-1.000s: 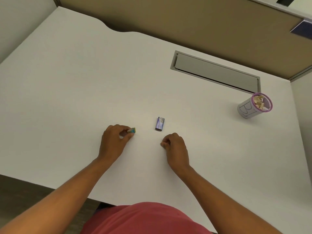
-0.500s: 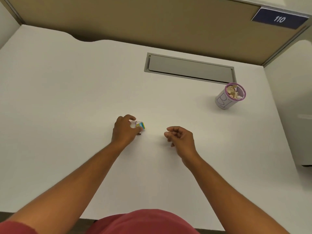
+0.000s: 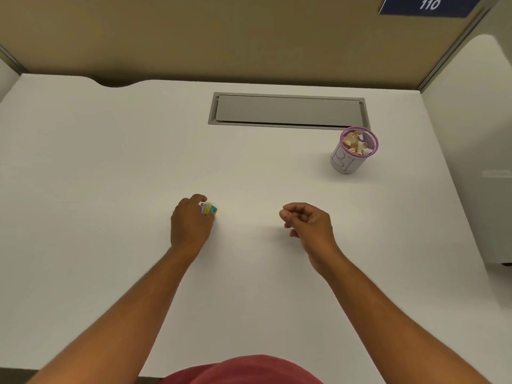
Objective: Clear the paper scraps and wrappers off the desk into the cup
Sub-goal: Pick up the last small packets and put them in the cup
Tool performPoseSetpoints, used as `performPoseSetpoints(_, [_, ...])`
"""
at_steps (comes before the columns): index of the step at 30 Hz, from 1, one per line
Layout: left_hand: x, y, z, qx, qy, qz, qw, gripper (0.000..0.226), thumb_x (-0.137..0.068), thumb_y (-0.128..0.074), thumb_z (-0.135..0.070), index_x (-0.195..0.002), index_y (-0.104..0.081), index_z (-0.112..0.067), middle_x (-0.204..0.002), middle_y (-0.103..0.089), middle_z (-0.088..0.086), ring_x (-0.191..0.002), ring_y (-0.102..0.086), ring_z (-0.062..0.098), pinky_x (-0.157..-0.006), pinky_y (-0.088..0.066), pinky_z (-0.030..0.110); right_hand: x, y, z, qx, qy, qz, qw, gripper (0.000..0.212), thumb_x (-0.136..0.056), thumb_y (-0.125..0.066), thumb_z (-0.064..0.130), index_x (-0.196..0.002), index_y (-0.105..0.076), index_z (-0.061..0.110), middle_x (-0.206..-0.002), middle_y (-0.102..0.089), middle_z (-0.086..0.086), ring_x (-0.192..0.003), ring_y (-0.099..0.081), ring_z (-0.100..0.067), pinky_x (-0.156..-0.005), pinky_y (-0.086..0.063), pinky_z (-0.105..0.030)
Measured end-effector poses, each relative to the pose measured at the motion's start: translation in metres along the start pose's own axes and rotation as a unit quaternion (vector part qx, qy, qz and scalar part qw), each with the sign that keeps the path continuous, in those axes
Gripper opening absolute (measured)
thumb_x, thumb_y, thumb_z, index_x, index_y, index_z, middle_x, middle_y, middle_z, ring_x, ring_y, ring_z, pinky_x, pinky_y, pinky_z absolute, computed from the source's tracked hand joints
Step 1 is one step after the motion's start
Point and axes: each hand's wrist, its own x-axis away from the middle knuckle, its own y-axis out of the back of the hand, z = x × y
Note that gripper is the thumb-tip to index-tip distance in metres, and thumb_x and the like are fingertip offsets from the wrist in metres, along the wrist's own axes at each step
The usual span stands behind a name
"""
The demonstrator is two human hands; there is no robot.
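My left hand [image 3: 189, 224] rests on the white desk [image 3: 110, 162] near its middle, fingers closed on small wrappers [image 3: 209, 209]: a yellow and teal piece with a white and purple bit beside it. To the right, my right hand [image 3: 307, 223] hovers just over the desk, loosely curled, and nothing shows in it. The cup [image 3: 343, 163], grey with a purple rim and handwriting on its side, stands at the back right. It is filled with tan and white paper scraps. Both hands are well short of it.
A grey cable hatch [image 3: 288, 110] is set flush in the desk behind the hands, just left of the cup. A tan partition wall [image 3: 221, 37] closes the back. A white panel [image 3: 471, 134] bounds the right edge.
The small blue wrapper that lay between my hands is gone from the desk. My left hand now holds a white and purple bit with the colourful piece. My right hand has loosened from a fist.
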Motion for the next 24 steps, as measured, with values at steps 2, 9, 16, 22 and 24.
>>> performPoseSetpoints(2, [0.001,-0.005,-0.01,0.035,-0.003,0.003,0.999,0.036,-0.084,-0.075,-0.016,-0.118,-0.069,-0.023,-0.105,-0.07,0.005,-0.095,-0.067,0.029,-0.08,-0.046,0.032,-0.006,0.017,0.007,-0.01,0.001,-0.014,1.0,0.015,-0.086,-0.081,0.018,-0.1,-0.077,0.016,-0.082,-0.076,0.002,-0.071,-0.066,-0.01,-0.066,-0.053,-0.027])
performPoseSetpoints(9, [0.005,-0.036,-0.096,0.222,-0.035,0.07,0.972,0.043,-0.081,-0.085,-0.013,-0.118,-0.068,-0.027,-0.094,-0.073,-0.003,-0.073,-0.071,0.017,-0.06,-0.054,0.024,-0.041,0.081,0.045,0.004,0.042,-0.091,0.995,0.013,-0.085,-0.082,0.017,-0.097,-0.077,0.014,-0.083,-0.077,-0.002,-0.068,-0.066,-0.009,-0.064,-0.053,-0.026])
performPoseSetpoints(16, [-0.006,-0.067,-0.224,0.218,-0.093,0.112,0.965,0.034,-0.079,-0.076,-0.002,-0.109,-0.075,-0.018,-0.086,-0.075,0.005,-0.067,-0.07,0.02,-0.051,-0.053,0.022,-0.116,0.124,0.099,0.201,0.192,-0.197,0.94,0.008,-0.084,-0.082,0.021,-0.088,-0.075,0.024,-0.085,-0.072,0.01,-0.081,-0.069,-0.008,-0.08,-0.06,-0.027])
performPoseSetpoints(22, [-0.023,-0.079,-0.3,0.181,-0.187,0.053,0.964,0.024,-0.083,-0.084,-0.011,-0.106,-0.079,-0.011,-0.097,-0.079,0.006,-0.085,-0.073,0.019,-0.075,-0.057,0.028,-0.156,0.145,0.121,0.388,0.202,-0.148,0.887,0.012,-0.094,-0.071,0.02,-0.102,-0.079,0.016,-0.105,-0.076,-0.005,-0.093,-0.069,-0.021,-0.082,-0.061,-0.034])
performPoseSetpoints(24, [-0.027,-0.083,-0.315,0.16,-0.221,0.045,0.961,0.026,-0.082,-0.085,-0.013,-0.108,-0.079,-0.01,-0.1,-0.079,0.005,-0.087,-0.072,0.016,-0.075,-0.052,0.022,-0.163,0.148,0.123,0.414,0.185,-0.111,0.884,0.017,-0.095,-0.068,0.018,-0.107,-0.08,0.013,-0.11,-0.076,-0.009,-0.097,-0.07,-0.026,-0.088,-0.061,-0.04])
